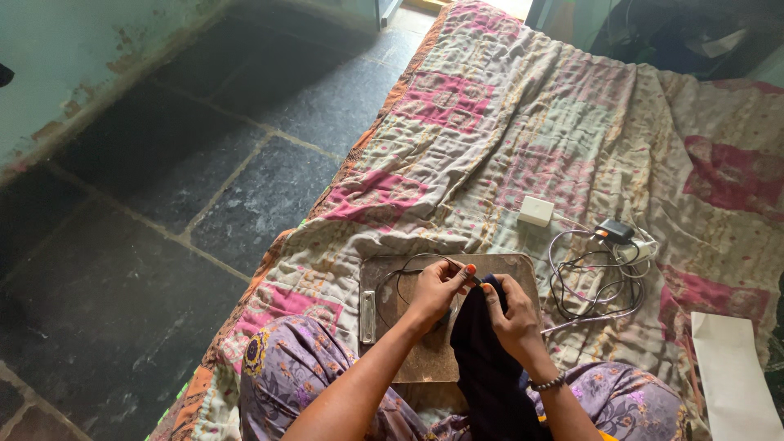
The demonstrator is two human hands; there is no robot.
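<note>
My left hand [438,291] pinches a thin needle or thread end at the top of a dark navy cloth [487,367]. My right hand [513,314] grips the same cloth just beside it; a beaded bracelet is on that wrist. A thin dark thread [406,268] loops out from the hands over a brown clipboard [523,271] that lies on my lap with its metal clip [368,316] at the left. The cloth hangs down between my knees.
I sit on a patchwork quilt [506,139] covering a bed. A small white box [536,211], a charger with tangled white cables [600,273] and a white paper [735,376] lie to the right. Dark stone floor [163,204] is on the left.
</note>
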